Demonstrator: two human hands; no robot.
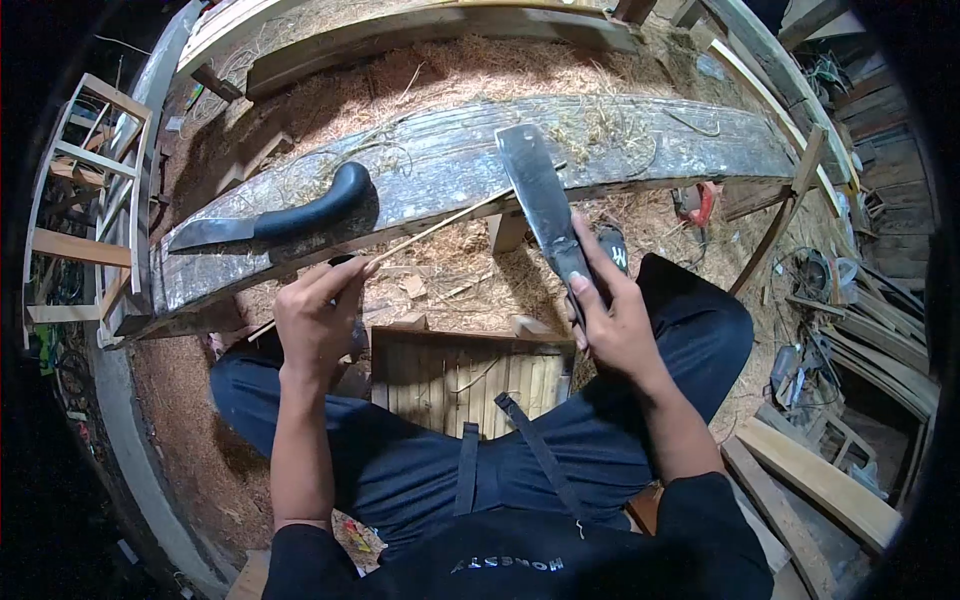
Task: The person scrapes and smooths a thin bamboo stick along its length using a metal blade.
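Note:
My left hand [318, 305] pinches a thin wooden stick [445, 218], which slants up to the right across the front edge of the weathered plank [430, 150]. The stick's far part passes by the wide blade of a cleaver-like knife [535, 185]. My right hand [615, 315] is wrapped round that knife's lower end, with its blade pointing up and away over the plank. A second knife with a curved black handle [318, 205] lies on the plank's left part, its blade toward the left end.
Between my legs stands a slatted wooden box [470, 375]. Wood shavings [600, 130] lie on the plank and the ground. A wooden rack [90, 200] is at the left, a red tool [697, 204] beyond the plank's right part, and loose boards [820, 480] at the lower right.

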